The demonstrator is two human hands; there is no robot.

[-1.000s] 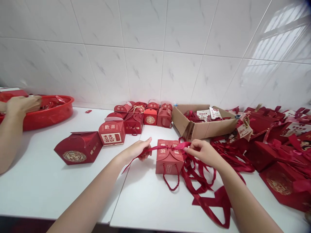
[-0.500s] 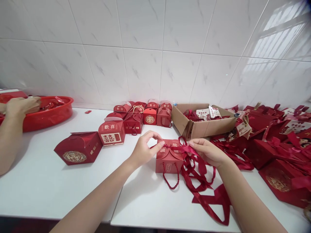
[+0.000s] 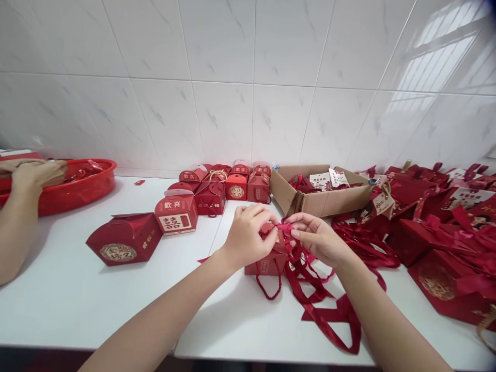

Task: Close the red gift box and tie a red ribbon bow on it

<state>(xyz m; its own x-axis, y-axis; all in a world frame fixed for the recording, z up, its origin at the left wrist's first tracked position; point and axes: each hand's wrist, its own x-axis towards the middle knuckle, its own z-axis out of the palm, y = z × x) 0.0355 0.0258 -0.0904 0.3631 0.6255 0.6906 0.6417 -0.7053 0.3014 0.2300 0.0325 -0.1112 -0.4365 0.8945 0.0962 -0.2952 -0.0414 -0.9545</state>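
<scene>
A small red gift box [image 3: 267, 258] with a twisted cord handle [image 3: 270, 295] stands on the white table in front of me. Over its lid, my left hand [image 3: 250, 232] is closed, thumb and fingers pinching the dark red satin ribbon at the box top. My right hand [image 3: 315, 235] pinches the same ribbon [image 3: 285, 229] just to the right, close to the left fingertips. Both hands cover much of the lid. Loose ribbon [image 3: 310, 294] trails in loops to the right of the box, onto the table.
Several red boxes [image 3: 209, 198] are grouped by the wall, with a larger one [image 3: 126, 240] at left. A cardboard box [image 3: 329, 202] holds tags and ribbon. Ribboned boxes [image 3: 437, 279] crowd the right. A co-worker's hand [image 3: 39, 173] is over a red basin [image 3: 93, 186].
My left hand has moved right and forward over the lid, now meeting my right hand at the ribbon. My right hand has shifted slightly left. A ribbon end now shows left of the box.
</scene>
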